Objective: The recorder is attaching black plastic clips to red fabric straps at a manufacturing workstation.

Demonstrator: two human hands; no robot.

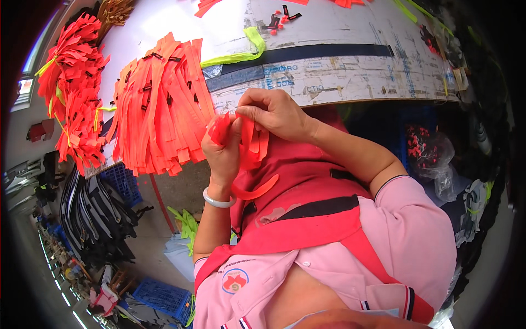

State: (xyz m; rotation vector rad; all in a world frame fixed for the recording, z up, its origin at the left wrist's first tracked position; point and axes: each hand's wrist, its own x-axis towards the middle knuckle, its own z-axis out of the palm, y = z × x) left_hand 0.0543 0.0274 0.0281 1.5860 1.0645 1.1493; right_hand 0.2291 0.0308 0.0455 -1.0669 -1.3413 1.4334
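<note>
My left hand (223, 151) is closed round a bunch of orange-red fabric strips (255, 145), with a white bangle on its wrist. My right hand (276, 112) pinches at the top of the same strips, its thumb and forefinger together just above the left fist. Loose strip ends hang down in front of my red apron (307, 164). Left of my hands, a large pile of orange-red strips (164, 109) with small black tags lies at the table's edge. What exactly sits between the right fingertips is too small to make out.
The white table (339, 77) carries a dark band (312, 52), a yellow-green strip (235, 56) and small black tags (282, 21). Tied orange-red bundles (76, 93) lie at the far left. Below are black strips (90, 214), blue crates (161, 299) and a clear plastic bag (438, 164).
</note>
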